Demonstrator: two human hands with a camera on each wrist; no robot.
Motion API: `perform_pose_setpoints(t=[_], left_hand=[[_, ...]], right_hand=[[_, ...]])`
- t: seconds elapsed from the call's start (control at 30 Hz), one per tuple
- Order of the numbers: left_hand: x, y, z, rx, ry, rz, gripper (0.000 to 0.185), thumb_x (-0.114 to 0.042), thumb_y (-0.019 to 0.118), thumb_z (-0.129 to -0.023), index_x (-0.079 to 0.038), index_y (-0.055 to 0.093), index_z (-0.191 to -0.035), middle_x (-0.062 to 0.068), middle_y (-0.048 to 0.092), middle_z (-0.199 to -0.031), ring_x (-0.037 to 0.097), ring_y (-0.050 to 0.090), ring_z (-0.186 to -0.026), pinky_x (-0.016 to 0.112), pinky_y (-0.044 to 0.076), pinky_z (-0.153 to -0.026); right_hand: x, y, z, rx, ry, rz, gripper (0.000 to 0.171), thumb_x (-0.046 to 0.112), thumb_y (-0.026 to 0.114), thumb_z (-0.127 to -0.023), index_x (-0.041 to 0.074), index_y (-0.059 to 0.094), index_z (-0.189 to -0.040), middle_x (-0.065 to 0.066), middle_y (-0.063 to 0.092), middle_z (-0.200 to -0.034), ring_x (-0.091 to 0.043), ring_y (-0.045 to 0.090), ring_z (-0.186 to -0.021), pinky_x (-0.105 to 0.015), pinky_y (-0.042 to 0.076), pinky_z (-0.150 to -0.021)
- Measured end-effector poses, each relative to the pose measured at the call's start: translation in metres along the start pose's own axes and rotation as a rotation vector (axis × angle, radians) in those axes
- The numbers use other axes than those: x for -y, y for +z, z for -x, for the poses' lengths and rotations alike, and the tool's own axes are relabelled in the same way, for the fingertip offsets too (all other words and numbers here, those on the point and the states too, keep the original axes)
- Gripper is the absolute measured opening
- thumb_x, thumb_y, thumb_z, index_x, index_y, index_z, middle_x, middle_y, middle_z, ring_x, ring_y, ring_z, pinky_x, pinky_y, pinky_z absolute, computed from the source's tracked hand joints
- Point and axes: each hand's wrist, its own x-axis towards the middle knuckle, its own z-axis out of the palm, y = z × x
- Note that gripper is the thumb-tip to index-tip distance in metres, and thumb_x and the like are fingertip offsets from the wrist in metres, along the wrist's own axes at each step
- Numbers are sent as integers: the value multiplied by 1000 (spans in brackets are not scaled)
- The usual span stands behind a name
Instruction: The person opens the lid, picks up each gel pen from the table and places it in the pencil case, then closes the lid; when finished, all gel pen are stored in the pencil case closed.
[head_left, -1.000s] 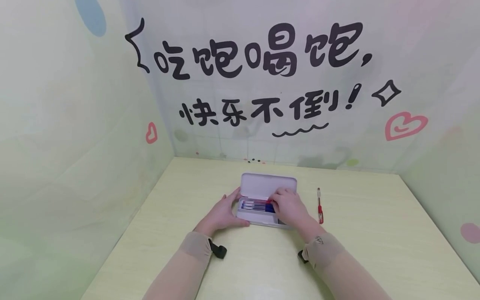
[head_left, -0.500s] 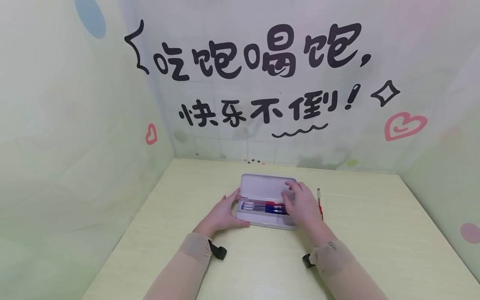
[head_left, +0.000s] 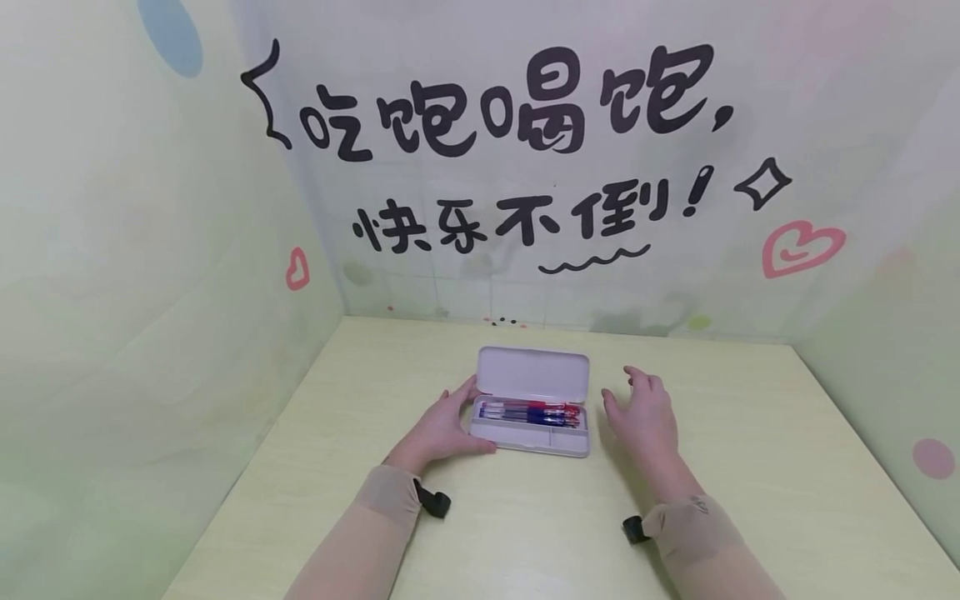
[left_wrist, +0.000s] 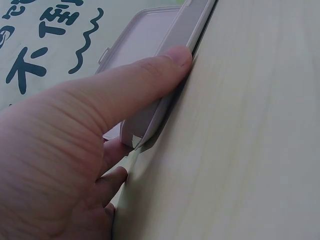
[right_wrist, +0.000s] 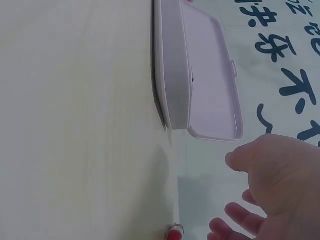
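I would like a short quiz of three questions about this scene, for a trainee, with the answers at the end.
1. True or false: the lid of the pencil case is closed.
2. Which hand touches the pencil case? A. left hand B. right hand C. both
3. Fill in: the red and blue pens lie ___ the case.

Key:
1. False; the lid stands open.
2. A; the left thumb lies along the near edge, and the right hand hovers beside the case, fingers spread.
3. Inside.

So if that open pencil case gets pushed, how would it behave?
The pencil case looks like stiff, thin plastic, so it would likely slide flat on the smooth table. Its raised lid may flap. The left hand steadying it suggests it is light.
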Motion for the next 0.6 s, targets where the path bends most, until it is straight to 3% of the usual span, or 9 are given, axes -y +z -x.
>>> perform_pose_setpoints(t=[0.27, 0.6], left_hand=[[1, -1, 1, -5, -9, 7, 142, -54, 104, -67, -21, 22, -178, 1, 61, -164, 33, 39, -166, 51, 8, -145], [1, 0, 0, 0, -1, 2, 142, -53, 104, -67, -20, 21, -178, -1, 61, -164, 30, 41, -165, 50, 7, -146]], right_hand=[[-27, 0, -1, 40, 88, -3, 76, 37, 66, -106, -4, 39, -163, -34, 52, -148, -56, 56, -131, -72, 54, -109], [-40, -4, 1, 138, 143, 37, 85, 41, 66, -104, -11, 36, -163, -39, 54, -146, -56, 58, -125, -69, 55, -104]])
